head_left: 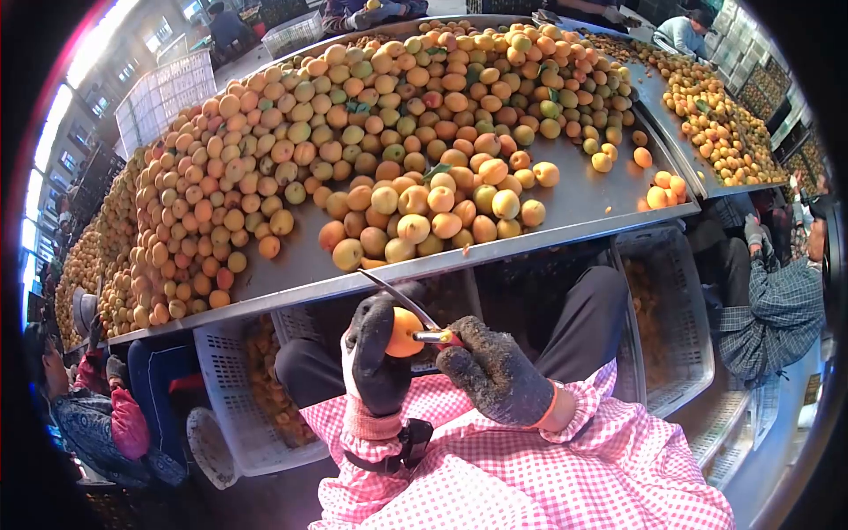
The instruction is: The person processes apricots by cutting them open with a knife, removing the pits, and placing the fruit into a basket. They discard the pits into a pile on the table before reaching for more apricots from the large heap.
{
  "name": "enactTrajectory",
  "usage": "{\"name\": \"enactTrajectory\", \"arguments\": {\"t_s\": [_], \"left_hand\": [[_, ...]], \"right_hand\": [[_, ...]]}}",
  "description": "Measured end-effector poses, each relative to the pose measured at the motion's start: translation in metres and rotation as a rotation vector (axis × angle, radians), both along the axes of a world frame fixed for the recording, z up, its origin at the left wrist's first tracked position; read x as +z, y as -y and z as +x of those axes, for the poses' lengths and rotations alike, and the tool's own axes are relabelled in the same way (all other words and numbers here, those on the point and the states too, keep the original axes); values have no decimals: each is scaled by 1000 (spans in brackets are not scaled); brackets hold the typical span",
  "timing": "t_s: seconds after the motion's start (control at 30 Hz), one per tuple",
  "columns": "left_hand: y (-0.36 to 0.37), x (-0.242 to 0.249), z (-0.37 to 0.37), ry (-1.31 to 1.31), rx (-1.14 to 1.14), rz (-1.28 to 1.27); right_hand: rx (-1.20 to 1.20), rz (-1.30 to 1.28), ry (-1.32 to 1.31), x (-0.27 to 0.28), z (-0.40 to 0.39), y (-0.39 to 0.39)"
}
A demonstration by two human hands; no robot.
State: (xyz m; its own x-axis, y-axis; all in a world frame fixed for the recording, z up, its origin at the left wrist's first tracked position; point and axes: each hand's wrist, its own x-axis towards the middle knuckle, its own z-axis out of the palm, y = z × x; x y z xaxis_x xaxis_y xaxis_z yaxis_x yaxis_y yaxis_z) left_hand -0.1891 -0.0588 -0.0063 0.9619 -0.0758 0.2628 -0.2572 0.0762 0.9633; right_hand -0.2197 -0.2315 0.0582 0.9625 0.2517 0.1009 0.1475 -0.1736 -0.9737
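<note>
My left hand (374,358), in a dark-coated glove, is closed around an orange apricot (404,336) above my lap. A knife (408,301) with a curved blade and a red and yellow handle is gripped in my gloved right hand (499,375). Its handle end overlaps the apricot's right side in this view, and the blade slants up and left over the fruit. Just beyond both hands runs the front edge of a metal table (579,196), with a heap of apricots (415,199) on it.
Plastic crates (225,397) holding orange fruit flank my knees, with another crate (693,353) on the right. People sit on either side, one in a checked sleeve (768,318). More workers line the table's far side. A second fruit-covered table (702,184) adjoins at right.
</note>
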Motion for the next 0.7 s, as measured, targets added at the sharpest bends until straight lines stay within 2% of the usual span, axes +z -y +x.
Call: {"name": "enactTrajectory", "arguments": {"t_s": [0.03, 0.07, 0.13, 0.17, 0.23, 0.33, 0.6, 0.67, 0.7], "left_hand": [[5, 3, -1, 304, 72, 58], [3, -1, -1, 115, 46, -92], [6, 8, -5, 210, 290, 244], [3, 8, -3, 198, 295, 231], [-4, 5, 2, -267, 155, -318], [-6, 1, 9, -326, 295, -220], [-30, -45, 23, -402, 367, -295], [-38, -54, 24, -77, 453, 219], [-42, -56, 25, -83, 459, 220]], "right_hand": [[-54, -21, 44, -4, -1, -9], [-54, -33, 38, -10, -1, -16], [-75, -232, 178, -25, -1, -27], [-101, -301, 251, -31, 1, -32], [-74, -362, 247, -36, 2, -39], [-44, -447, 271, -44, 12, -47], [-1, -685, 225, -75, 36, -78], [4, -704, 196, -80, 41, -86], [13, -704, 193, -84, 44, -91]]}}
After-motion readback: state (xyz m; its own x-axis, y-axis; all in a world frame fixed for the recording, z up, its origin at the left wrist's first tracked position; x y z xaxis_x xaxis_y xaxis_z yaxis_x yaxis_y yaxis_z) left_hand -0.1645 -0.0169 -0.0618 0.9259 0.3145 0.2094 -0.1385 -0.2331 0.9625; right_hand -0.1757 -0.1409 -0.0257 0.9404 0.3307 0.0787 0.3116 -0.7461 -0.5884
